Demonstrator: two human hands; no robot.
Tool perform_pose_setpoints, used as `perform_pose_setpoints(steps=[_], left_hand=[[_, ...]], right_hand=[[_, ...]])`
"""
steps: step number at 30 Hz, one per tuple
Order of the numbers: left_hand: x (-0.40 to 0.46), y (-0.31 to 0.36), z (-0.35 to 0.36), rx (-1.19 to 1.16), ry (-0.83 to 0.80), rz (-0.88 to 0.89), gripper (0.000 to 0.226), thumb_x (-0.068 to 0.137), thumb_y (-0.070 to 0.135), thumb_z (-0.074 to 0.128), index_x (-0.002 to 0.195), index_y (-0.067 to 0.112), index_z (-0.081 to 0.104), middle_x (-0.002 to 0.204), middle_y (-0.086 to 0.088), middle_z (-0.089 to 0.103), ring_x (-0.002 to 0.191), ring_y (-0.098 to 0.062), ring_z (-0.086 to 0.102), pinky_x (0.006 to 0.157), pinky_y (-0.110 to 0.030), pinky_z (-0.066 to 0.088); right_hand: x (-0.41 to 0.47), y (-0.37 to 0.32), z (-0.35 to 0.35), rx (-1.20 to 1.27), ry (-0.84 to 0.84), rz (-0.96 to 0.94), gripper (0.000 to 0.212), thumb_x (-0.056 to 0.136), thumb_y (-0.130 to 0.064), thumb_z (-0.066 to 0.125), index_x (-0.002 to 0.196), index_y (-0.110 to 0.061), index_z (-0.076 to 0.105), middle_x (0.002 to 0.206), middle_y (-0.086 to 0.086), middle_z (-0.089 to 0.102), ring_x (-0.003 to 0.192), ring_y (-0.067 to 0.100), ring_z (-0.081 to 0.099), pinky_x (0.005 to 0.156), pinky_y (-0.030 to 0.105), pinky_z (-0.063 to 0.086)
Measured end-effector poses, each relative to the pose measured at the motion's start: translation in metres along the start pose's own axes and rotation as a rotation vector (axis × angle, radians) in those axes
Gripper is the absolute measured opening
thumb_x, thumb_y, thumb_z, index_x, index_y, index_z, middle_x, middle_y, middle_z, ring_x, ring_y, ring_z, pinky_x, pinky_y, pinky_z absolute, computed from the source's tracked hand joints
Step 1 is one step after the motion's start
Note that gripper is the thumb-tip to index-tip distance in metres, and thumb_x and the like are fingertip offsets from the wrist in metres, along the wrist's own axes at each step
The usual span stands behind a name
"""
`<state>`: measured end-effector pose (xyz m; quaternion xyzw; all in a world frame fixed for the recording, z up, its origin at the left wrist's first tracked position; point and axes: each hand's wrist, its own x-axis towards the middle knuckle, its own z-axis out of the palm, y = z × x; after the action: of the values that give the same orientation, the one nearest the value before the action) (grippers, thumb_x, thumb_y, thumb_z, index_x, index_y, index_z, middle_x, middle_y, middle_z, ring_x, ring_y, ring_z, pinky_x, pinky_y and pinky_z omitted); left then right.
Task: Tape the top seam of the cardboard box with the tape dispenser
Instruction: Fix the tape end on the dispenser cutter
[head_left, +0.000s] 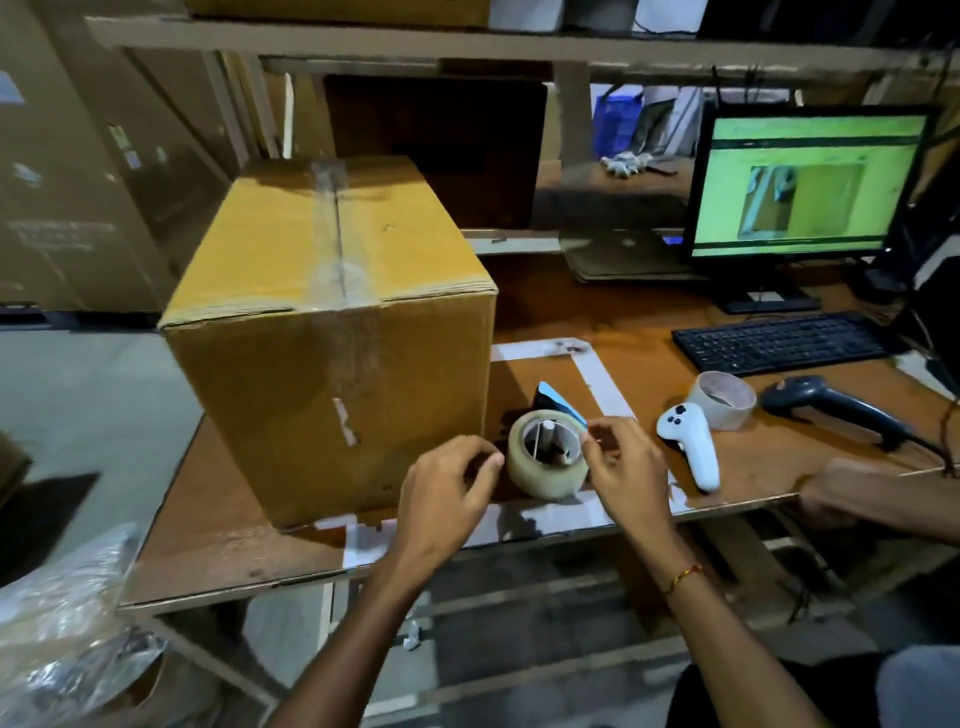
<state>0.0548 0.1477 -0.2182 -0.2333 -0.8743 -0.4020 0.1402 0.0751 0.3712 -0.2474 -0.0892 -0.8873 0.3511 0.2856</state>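
A closed cardboard box (332, 332) stands on the left part of the wooden table (675, 322). Clear tape runs along its top seam (332, 228) and down the front face. Just right of the box's near corner lies the tape dispenser (545, 457), a clear tape roll with a blue blade part behind it. My left hand (452, 488) has its fingertips curled against the roll's left side. My right hand (623, 467) pinches at the roll's upper right edge, by the blade. Whether a loose tape end is between the fingers is too small to tell.
A white handheld controller (691, 447), a spare tape roll (722, 400), a barcode scanner (831, 405) and a keyboard (779, 343) lie to the right. A lit monitor (810, 182) stands behind them. Another person's hand (841, 488) rests on the table's right edge. Plastic wrap (62, 623) sits lower left.
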Motion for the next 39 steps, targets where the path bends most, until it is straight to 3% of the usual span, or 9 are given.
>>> perform_pose_setpoints(steps=[5,9,15,20,23,25,28,34,39], left_hand=[[0.006,0.001,0.044,0.019,-0.064,-0.216,0.019,0.093,0.039,0.06,0.093,0.025,0.073,0.088,0.01,0.074,0.075,-0.005,0.064,0.065,-0.028,0.051],[0.007,-0.002,0.055,-0.011,-0.061,-0.311,0.019,0.093,0.039,0.061,0.093,0.025,0.074,0.088,0.011,0.074,0.076,-0.001,0.065,0.069,-0.029,0.056],[0.007,-0.002,0.062,-0.006,-0.072,-0.447,0.023,0.092,0.042,0.061,0.103,0.025,0.072,0.096,0.006,0.074,0.081,-0.007,0.066,0.074,-0.034,0.058],[0.017,0.025,0.081,-0.261,-0.186,-0.601,0.074,0.08,0.06,0.068,0.141,0.025,0.047,0.128,0.004,0.062,0.114,-0.016,0.06,0.096,-0.039,0.053],[0.031,0.049,0.095,-0.3,-0.163,-0.553,0.066,0.075,0.054,0.074,0.131,0.027,0.05,0.117,0.004,0.066,0.103,-0.016,0.064,0.088,-0.037,0.056],[0.041,0.054,0.101,-0.232,-0.176,-0.511,0.064,0.075,0.049,0.076,0.128,0.026,0.05,0.112,0.001,0.068,0.1,-0.02,0.066,0.085,-0.041,0.058],[0.059,0.055,0.099,-0.157,-0.341,-0.448,0.066,0.078,0.037,0.078,0.134,0.027,0.045,0.122,0.0,0.063,0.106,-0.021,0.062,0.086,-0.04,0.057],[0.105,0.058,0.097,0.118,-0.585,-0.153,0.08,0.083,0.014,0.074,0.151,0.023,0.032,0.143,-0.006,0.044,0.134,-0.03,0.035,0.112,-0.049,0.03],[0.138,0.047,0.102,0.367,-0.58,0.063,0.066,0.089,0.015,0.067,0.146,0.033,0.04,0.146,-0.006,0.039,0.136,-0.033,0.027,0.114,-0.045,0.023]], right_hand=[[0.03,0.015,0.009,-0.222,-0.173,0.139,0.043,0.094,-0.039,0.065,0.128,-0.014,0.06,0.123,0.007,0.061,0.114,0.028,0.057,0.085,0.037,0.048],[0.055,0.023,0.021,-0.361,-0.437,0.233,0.041,0.092,-0.047,0.062,0.114,-0.014,0.057,0.112,0.014,0.067,0.102,0.036,0.062,0.071,0.038,0.045],[0.053,0.036,0.024,-0.275,-0.374,0.262,0.03,0.092,-0.041,0.06,0.113,-0.021,0.065,0.105,0.011,0.072,0.099,0.037,0.062,0.078,0.038,0.048],[0.029,0.041,0.017,0.19,-0.213,0.468,0.008,0.095,-0.026,0.063,0.1,-0.02,0.065,0.094,0.001,0.07,0.09,0.023,0.065,0.075,0.035,0.05],[0.012,0.042,0.016,0.366,-0.108,0.565,0.006,0.095,-0.019,0.065,0.1,-0.017,0.067,0.092,0.0,0.072,0.089,0.015,0.067,0.073,0.032,0.056],[0.005,0.045,0.014,0.324,-0.086,0.588,0.005,0.095,-0.018,0.066,0.095,-0.013,0.067,0.083,-0.001,0.07,0.078,0.01,0.065,0.06,0.019,0.048],[0.003,0.058,0.005,0.161,-0.145,0.554,0.016,0.093,-0.022,0.068,0.084,-0.009,0.067,0.075,0.003,0.068,0.073,0.019,0.063,0.054,0.024,0.042],[-0.004,0.078,-0.028,-0.08,-0.149,0.348,0.029,0.093,-0.028,0.068,0.065,-0.018,0.064,0.064,-0.001,0.066,0.065,0.018,0.062,0.058,0.033,0.049],[-0.013,0.082,-0.049,-0.033,-0.003,0.248,0.014,0.09,-0.018,0.073,0.093,-0.013,0.06,0.089,-0.002,0.057,0.072,0.006,0.054,0.057,0.015,0.04]])
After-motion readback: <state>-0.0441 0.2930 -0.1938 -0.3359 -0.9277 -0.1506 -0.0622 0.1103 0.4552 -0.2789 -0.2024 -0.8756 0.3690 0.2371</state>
